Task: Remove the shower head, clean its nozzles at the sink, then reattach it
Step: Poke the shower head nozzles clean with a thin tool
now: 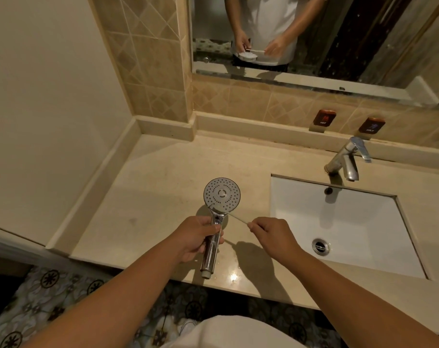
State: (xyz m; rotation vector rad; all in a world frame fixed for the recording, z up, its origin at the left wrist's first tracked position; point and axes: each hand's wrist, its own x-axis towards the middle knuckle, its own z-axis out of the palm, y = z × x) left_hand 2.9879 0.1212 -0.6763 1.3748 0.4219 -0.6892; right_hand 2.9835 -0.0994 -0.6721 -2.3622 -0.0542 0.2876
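Note:
A chrome shower head (222,195) with a round grey nozzle face is held above the beige counter (168,172), face up, detached from any hose. My left hand (197,237) grips its handle. My right hand (271,234) pinches a thin pale stick (234,217) whose far tip touches the lower edge of the nozzle face. The white rectangular sink (339,222) lies to the right of both hands.
A chrome tap (347,159) stands behind the sink, under hot and cold labels on the tiled wall. A mirror (314,33) above reflects the hands. The counter's front edge runs under my forearms, with patterned floor tiles (50,292) below at left.

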